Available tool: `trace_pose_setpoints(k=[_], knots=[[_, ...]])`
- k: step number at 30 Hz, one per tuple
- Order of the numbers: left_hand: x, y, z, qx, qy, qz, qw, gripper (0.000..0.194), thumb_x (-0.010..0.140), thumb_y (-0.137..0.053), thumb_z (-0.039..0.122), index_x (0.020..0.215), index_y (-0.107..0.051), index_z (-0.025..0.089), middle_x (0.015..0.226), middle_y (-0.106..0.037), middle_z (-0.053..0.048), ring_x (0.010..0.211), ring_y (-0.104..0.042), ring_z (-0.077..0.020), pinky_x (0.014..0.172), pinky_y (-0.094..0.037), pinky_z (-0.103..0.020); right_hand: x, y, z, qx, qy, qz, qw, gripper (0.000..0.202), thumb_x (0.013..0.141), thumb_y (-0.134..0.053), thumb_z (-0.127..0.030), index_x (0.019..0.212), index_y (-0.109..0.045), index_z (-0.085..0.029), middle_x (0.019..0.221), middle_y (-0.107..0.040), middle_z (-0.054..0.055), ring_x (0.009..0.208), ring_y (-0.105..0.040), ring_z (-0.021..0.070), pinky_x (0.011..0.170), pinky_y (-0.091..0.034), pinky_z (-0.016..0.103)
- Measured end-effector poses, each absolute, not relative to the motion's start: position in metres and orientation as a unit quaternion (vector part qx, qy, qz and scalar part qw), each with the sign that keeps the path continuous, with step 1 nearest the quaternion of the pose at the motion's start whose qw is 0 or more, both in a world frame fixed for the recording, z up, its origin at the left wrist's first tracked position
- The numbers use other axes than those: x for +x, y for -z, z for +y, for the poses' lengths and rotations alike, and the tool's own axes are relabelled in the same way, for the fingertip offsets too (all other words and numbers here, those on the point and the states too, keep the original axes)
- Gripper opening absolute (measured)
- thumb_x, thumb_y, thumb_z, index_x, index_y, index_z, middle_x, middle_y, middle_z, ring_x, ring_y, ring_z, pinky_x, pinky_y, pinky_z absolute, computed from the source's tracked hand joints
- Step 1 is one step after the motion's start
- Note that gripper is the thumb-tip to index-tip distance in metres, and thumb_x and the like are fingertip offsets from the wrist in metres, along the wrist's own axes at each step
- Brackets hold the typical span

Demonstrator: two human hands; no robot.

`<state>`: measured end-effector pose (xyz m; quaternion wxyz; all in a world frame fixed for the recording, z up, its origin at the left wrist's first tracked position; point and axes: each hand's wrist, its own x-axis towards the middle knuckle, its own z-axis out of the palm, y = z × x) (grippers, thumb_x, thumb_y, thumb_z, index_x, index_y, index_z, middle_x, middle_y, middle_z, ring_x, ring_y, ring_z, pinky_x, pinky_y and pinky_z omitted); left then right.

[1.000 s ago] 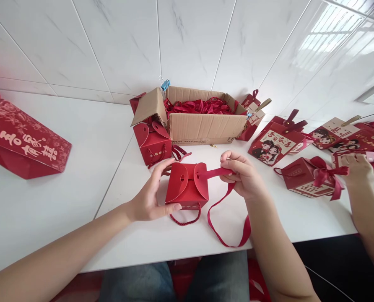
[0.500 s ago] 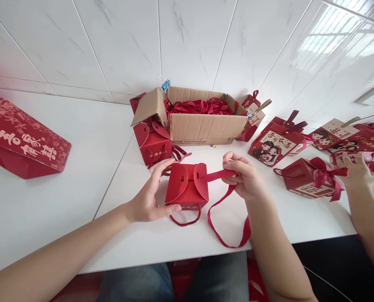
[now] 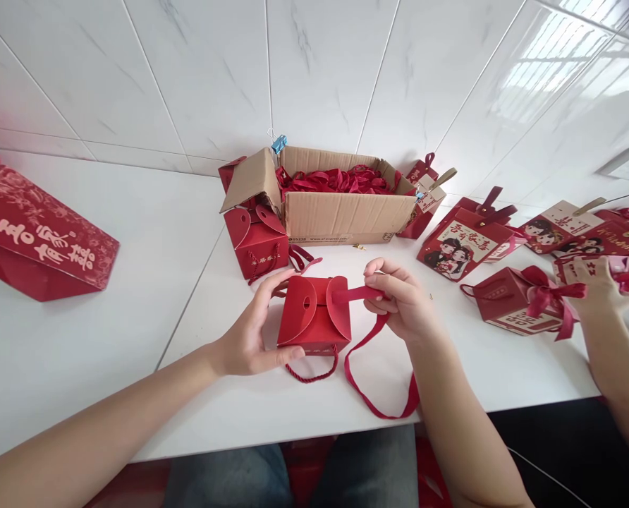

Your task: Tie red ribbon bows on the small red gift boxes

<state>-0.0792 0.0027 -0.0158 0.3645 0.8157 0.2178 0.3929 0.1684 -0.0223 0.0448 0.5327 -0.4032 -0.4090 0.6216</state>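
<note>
A small red gift box (image 3: 314, 314) stands on the white table near its front edge, with two rounded top flaps, each with a hole, and a twisted cord handle hanging at the front. My left hand (image 3: 256, 331) grips its left side, thumb at the front corner and fingers behind. My right hand (image 3: 399, 300) pinches a dark red ribbon (image 3: 381, 406) to the right of the box. The ribbon's short end reaches over the right flap and covers its hole; whether it passes through I cannot tell. The rest loops down onto the table.
Behind stands a cardboard carton (image 3: 349, 215) full of red ribbons, with another red box (image 3: 256, 240) at its left. A large red box (image 3: 44, 236) lies far left. Decorated boxes (image 3: 462, 240) line the right, where another person's hand (image 3: 600, 286) works beside a bow-tied box (image 3: 520, 300).
My right hand has moved left toward the box, bringing the ribbon's end onto the right flap's hole. My left hand and the box have stayed almost still.
</note>
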Motion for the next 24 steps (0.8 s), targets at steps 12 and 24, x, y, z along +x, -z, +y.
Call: trace_pose_setpoints(k=[12,24], knots=[[-0.0805,0.0164,0.0032,0.819,-0.392,0.218,0.357,0.095,0.072,-0.075,0.035,0.148,-0.019,0.023,0.149,-0.027,-0.019,0.136,-0.031,-0.0397,0.110,-0.032,-0.059,0.1628,-0.0445,-0.0313,-0.483,-0.447,-0.560,0.504,0.007,0.077,-0.060,-0.016,0.083,-0.060,-0.020,0.053,-0.039,-0.008,0.049,-0.030,0.0070,0.047,-0.026,0.022],[-0.0818,0.0219,0.0048,0.822,-0.392,0.222,0.349,0.098,0.071,-0.074,0.039,0.149,-0.016,0.023,0.149,-0.028,-0.019,0.135,-0.033,-0.0402,0.109,-0.032,-0.059,0.1593,-0.0453,-0.0313,-0.454,-0.493,-0.576,0.469,0.018,0.079,-0.071,-0.036,0.083,-0.064,-0.019,0.078,-0.067,0.003,0.071,-0.062,0.0124,0.066,-0.052,0.026]])
